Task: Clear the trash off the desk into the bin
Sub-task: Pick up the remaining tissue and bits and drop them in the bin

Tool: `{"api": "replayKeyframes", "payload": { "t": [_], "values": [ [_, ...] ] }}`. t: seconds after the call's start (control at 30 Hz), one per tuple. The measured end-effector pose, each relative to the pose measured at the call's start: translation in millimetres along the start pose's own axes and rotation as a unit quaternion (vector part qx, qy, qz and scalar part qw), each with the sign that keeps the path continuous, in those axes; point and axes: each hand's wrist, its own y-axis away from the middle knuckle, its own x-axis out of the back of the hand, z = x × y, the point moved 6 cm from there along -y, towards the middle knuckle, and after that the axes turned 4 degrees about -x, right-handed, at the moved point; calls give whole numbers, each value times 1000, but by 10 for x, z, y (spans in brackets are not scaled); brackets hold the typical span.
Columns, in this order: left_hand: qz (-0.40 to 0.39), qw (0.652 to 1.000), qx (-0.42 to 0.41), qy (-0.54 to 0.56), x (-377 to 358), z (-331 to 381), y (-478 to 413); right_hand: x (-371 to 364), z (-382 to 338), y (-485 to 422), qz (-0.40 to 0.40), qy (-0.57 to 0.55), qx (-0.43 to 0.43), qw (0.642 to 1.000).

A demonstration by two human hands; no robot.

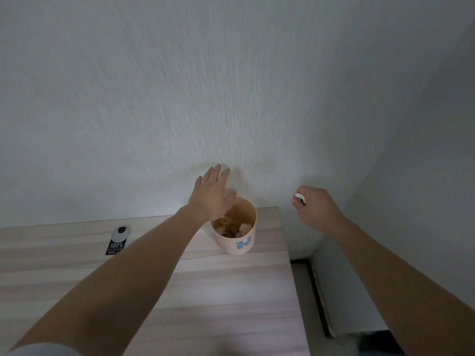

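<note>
Above the bin [235, 236], the left hand [212, 195] hovers spread and empty; the right hand [314, 209], off its right side, is clenched on a small white scrap [300, 197]. Released there, the scrap would likely miss. A tag [117, 241] remains on the desk [218, 291], left of both hands.
</note>
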Motion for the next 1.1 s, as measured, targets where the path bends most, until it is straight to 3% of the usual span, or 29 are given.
{"api": "replayKeyframes", "payload": {
  "t": [0.5, 0.77, 1.1],
  "values": [
    [62, 997, 37, -14, 480, -561, 624, -39, -607, 103, 31, 37, 43, 998],
    [72, 996, 46, -3, 598, -1015, 992, -438, -1183, 80, -18, 54, 56, 997],
    [68, 996, 64, 3, 582, -1618, 1059, -942, -1376, -263, -72, 93, 22, 993]
  ]
}}
